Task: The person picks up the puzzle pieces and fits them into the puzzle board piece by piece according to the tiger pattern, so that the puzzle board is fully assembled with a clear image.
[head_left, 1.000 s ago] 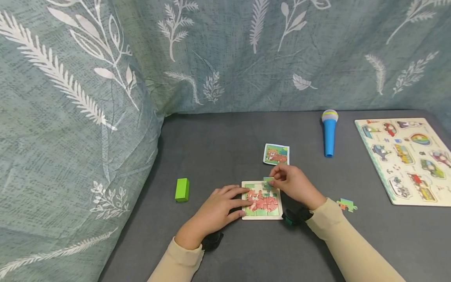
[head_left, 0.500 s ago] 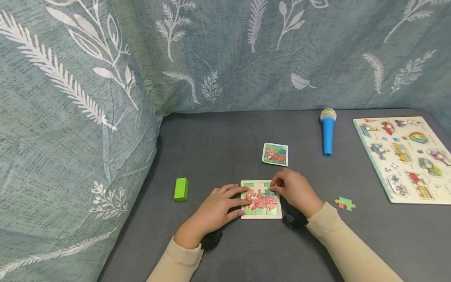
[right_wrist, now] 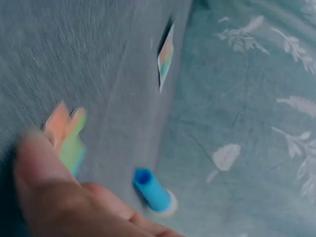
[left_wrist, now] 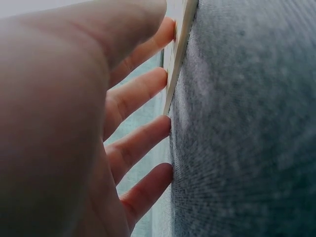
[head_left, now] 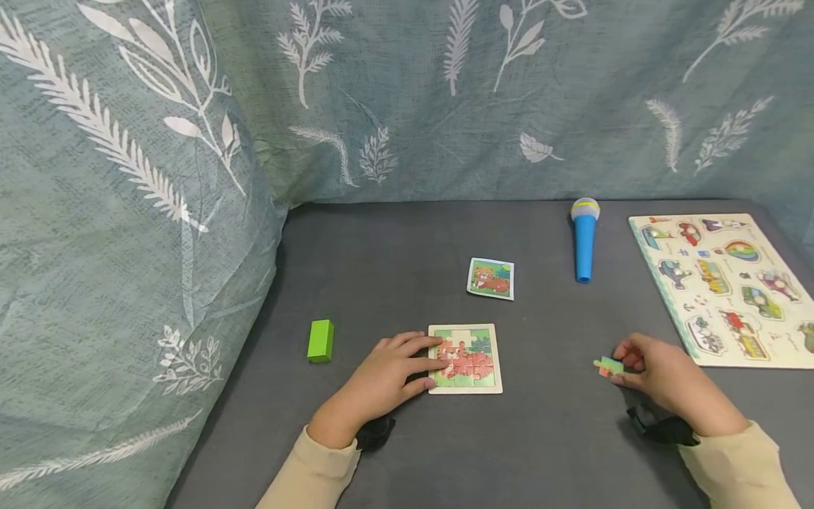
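A square jigsaw puzzle board [head_left: 466, 390] with a pale wooden frame lies on the table, showing a red-orange tiger on green. At its top middle a pale bare patch shows. My left hand [head_left: 381, 375] rests on the board's left side with fingers spread and fairly straight; in the left wrist view some fingertips [left_wrist: 160, 76] touch the board's edge and others the table. Off to the right, my right hand [head_left: 668, 378] pinches a green and orange puzzle piece [head_left: 608, 366] by its right side. The right wrist view shows that piece [right_wrist: 71, 140] beyond the thumb, blurred.
Behind the board lies a small tiger picture card [head_left: 491, 279]. A blue toy microphone [head_left: 584, 244] is at the back right, beside a large vehicle peg puzzle [head_left: 725, 283]. A green block [head_left: 321, 341] stands at the left. Patterned cloth [head_left: 413, 106] hangs behind the table.
My right hand has let go of a piece at the board's upper right, moved right and taken hold of the loose puzzle piece. The left hand stays on the board.
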`<action>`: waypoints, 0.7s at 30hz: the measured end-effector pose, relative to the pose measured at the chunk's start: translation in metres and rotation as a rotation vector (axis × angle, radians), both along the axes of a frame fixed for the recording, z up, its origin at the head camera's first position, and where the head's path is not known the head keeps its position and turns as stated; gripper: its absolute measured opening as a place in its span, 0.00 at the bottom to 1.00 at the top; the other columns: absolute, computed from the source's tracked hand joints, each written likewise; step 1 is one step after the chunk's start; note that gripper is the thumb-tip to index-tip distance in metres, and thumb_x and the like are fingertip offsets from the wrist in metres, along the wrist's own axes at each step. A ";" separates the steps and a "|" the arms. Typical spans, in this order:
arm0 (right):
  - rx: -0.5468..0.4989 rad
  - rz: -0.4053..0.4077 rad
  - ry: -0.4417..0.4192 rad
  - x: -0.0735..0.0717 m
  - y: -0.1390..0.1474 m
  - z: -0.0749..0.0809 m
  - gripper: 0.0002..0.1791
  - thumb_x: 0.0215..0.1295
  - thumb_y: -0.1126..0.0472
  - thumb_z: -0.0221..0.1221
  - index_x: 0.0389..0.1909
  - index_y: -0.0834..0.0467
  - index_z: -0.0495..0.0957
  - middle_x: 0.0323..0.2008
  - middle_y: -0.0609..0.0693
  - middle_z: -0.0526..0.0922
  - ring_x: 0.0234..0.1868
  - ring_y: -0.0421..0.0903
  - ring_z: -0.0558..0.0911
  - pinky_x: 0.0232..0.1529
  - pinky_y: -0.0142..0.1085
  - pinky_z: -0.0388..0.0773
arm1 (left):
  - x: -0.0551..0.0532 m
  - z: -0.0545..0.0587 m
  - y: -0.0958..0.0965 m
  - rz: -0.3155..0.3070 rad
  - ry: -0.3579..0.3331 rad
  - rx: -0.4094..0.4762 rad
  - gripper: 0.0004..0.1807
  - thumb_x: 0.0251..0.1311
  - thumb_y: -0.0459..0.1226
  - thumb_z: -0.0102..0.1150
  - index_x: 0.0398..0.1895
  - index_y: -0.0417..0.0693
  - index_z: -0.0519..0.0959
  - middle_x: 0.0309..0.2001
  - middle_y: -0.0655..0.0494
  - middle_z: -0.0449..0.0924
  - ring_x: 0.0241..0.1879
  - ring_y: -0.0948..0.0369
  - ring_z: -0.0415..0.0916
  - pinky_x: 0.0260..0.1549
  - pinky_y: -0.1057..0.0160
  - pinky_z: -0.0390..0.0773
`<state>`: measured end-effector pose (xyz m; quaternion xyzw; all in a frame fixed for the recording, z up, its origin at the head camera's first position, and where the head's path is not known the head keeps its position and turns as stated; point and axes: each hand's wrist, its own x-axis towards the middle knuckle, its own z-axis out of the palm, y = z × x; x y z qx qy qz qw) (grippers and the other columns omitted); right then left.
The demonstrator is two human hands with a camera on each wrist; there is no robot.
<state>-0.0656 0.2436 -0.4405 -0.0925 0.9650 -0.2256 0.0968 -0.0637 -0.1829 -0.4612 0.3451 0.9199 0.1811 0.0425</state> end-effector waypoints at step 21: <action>-0.353 0.240 0.031 -0.059 -0.153 -0.006 0.03 0.63 0.67 0.73 0.37 0.59 0.91 0.28 0.44 0.84 0.29 0.39 0.79 0.33 0.36 0.79 | 0.003 0.002 0.013 -0.011 -0.033 -0.028 0.21 0.73 0.51 0.61 0.66 0.64 0.83 0.74 0.58 0.70 0.75 0.52 0.62 0.67 0.42 0.66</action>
